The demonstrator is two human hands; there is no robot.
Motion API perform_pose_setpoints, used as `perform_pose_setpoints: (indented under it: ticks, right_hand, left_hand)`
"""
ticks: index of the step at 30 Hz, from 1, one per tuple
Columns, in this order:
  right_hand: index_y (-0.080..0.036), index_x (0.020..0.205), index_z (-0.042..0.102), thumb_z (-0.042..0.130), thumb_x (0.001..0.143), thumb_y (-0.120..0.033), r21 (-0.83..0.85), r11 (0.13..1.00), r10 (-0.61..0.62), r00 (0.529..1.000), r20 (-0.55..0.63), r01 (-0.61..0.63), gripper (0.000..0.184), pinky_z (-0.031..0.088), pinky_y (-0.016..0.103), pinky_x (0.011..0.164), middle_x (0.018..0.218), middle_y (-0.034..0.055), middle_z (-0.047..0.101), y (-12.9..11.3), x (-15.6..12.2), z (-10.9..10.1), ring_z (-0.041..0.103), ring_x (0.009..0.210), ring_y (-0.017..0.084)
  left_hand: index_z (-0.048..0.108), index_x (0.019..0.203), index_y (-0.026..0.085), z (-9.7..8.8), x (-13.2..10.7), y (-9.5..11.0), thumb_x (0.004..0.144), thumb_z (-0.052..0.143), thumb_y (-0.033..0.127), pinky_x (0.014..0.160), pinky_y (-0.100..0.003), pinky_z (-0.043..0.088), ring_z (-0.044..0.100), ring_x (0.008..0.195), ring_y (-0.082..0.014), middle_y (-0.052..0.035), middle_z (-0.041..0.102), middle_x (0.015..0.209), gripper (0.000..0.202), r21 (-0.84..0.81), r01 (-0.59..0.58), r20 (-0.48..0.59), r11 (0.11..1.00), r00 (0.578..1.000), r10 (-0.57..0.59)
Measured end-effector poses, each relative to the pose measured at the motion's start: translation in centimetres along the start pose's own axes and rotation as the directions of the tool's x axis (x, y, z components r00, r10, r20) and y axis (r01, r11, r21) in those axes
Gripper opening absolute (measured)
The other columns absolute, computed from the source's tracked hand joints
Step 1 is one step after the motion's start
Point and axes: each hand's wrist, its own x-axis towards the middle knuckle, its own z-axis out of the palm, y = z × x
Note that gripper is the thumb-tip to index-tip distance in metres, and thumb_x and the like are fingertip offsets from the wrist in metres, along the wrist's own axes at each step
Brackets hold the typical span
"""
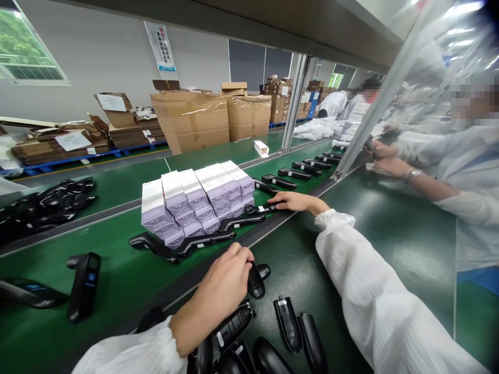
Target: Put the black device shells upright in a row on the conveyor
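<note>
My left hand (pixel 228 278) is curled over a small black plastic part (pixel 256 280) at the near edge of the green conveyor belt (pixel 117 270). My right hand (pixel 293 201) reaches forward onto the belt, its fingers resting on a long black device (pixel 265 209). Beside that device stands a block of several lavender and white product boxes (pixel 195 200). More black devices (pixel 202 241) lie in a row along the belt. Several black parts (pixel 288 324) lie on the green table in front of me.
A co-worker in a white coat (pixel 468 176) works at my right, hands (pixel 385 158) by an angled metal post (pixel 374 109). More black devices (pixel 307 167) run up the belt. A black pile (pixel 47 205) sits far left. Cardboard cartons (pixel 191 122) stand beyond the line.
</note>
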Motion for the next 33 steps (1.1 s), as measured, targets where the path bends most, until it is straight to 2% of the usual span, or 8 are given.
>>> perform_pose_setpoints:
  ticks: [4,9,14,18,21,28,31,33]
  right_hand:
    - [-0.020,0.124,0.062,0.065,0.082,-0.029,0.040,0.999,0.006,0.998,-0.069,-0.003,0.042,0.047,0.039,0.095,0.118,0.0078,0.065,-1.2,-0.1,0.5,0.060,0.105,0.025]
    - [-0.024,0.125,0.062,0.063,0.087,-0.031,-0.020,0.997,-0.080,0.989,-0.127,0.078,0.039,0.044,0.039,0.100,0.123,0.0065,0.064,-1.6,-0.4,0.9,0.059,0.112,0.026]
    - [-0.020,0.128,0.064,0.061,0.090,-0.038,-0.186,0.974,-0.168,0.960,-0.222,0.128,0.042,0.047,0.043,0.097,0.110,0.0111,0.066,-1.3,0.1,1.9,0.062,0.103,0.029]
    - [-0.023,0.127,0.065,0.057,0.093,-0.048,-0.176,0.964,-0.262,0.830,-0.493,0.200,0.043,0.043,0.047,0.102,0.115,0.0116,0.061,-2.7,0.1,3.0,0.056,0.112,0.030]
    - [-0.030,0.131,0.060,0.060,0.092,-0.049,0.013,0.923,-0.287,0.710,-0.643,0.384,0.044,0.048,0.043,0.095,0.123,0.0076,0.060,-5.8,-0.4,4.3,0.057,0.111,0.027]
    - [-0.033,0.116,0.070,0.055,0.096,-0.043,0.103,0.878,-0.399,0.833,-0.384,0.467,0.027,0.050,0.040,0.094,0.107,0.0024,0.072,-10.7,-1.3,6.6,0.064,0.101,0.023]
    - [-0.028,0.111,0.071,0.055,0.096,-0.043,0.063,0.928,-0.310,0.855,-0.415,0.367,0.027,0.050,0.039,0.095,0.108,0.0043,0.072,-8.8,-1.2,5.4,0.066,0.101,0.024]
    - [-0.025,0.108,0.070,0.054,0.096,-0.044,0.019,0.945,-0.281,0.844,-0.456,0.325,0.028,0.049,0.039,0.097,0.110,0.0065,0.071,-7.3,-1.0,4.4,0.065,0.105,0.025]
  left_hand:
    - [0.056,0.090,0.022,-1.6,0.0,-1.7,0.093,0.047,0.023,0.073,-0.033,0.050,0.064,0.078,-0.0205,-0.0011,0.061,0.084,0.009,-0.327,0.143,-0.080,0.934,0.981,-0.179]
    - [0.056,0.112,0.022,-2.2,-0.2,-2.8,0.092,0.051,0.017,0.067,-0.027,0.055,0.065,0.066,-0.0143,0.0039,0.059,0.074,0.022,-0.786,0.217,-0.018,0.579,0.928,-0.372]
    - [0.063,0.112,0.013,-2.0,0.2,-2.7,0.090,0.057,0.010,0.083,-0.025,0.057,0.070,0.082,-0.0151,-0.0065,0.070,0.084,0.023,-0.938,0.211,0.042,0.277,0.859,-0.511]
    - [0.061,0.115,0.009,-2.0,1.3,-2.3,0.088,0.056,0.003,0.085,-0.026,0.059,0.072,0.086,-0.0174,-0.0120,0.073,0.089,0.028,-0.971,0.140,0.013,0.194,0.841,-0.541]
    - [0.060,0.114,0.008,-1.7,2.9,-1.6,0.086,0.053,0.000,0.087,-0.028,0.059,0.072,0.089,-0.0182,-0.0128,0.072,0.089,0.030,-0.970,0.107,-0.023,0.218,0.853,-0.521]
    - [0.062,0.105,0.014,-1.3,4.7,-0.4,0.089,0.056,0.019,0.093,-0.041,0.055,0.069,0.095,-0.0233,-0.0110,0.070,0.095,0.019,-0.887,0.105,-0.120,0.451,0.888,-0.443]
    - [0.064,0.112,0.022,-1.5,2.0,-0.7,0.081,0.067,0.024,0.105,-0.047,0.044,0.059,0.114,-0.0286,-0.0076,0.067,0.111,0.032,-0.650,0.063,-0.212,0.758,0.942,-0.260]
    - [0.066,0.116,0.025,-1.5,-0.3,-0.9,0.083,0.064,0.023,0.105,-0.047,0.041,0.054,0.121,-0.0313,-0.0078,0.063,0.124,0.034,-0.224,-0.012,-0.156,0.975,0.988,-0.023]
